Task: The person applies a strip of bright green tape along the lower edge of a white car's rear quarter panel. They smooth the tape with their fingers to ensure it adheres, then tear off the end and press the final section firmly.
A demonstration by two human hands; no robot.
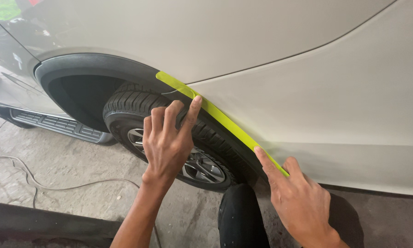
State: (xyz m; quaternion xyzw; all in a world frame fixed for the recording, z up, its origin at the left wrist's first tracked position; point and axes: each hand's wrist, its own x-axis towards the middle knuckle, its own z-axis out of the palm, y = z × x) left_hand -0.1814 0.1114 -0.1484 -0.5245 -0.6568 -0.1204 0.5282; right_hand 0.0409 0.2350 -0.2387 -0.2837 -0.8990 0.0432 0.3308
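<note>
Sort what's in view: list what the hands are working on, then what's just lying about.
In hand: yellow-green tape strip, black wheel-arch trim, white body panel, left hand, right hand.

Lying about: cable on the floor, side step.

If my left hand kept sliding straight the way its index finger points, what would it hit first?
The left hand points up and right; its index fingertip already touches the yellow-green tape strip on the black wheel-arch trim. Past it comes the white body panel.

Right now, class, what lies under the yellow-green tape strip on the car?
The tape strip lies along the black wheel-arch trim, beside the white body panel. Left hand and right hand press it with fingertips. The trim edge beneath is covered.
</note>
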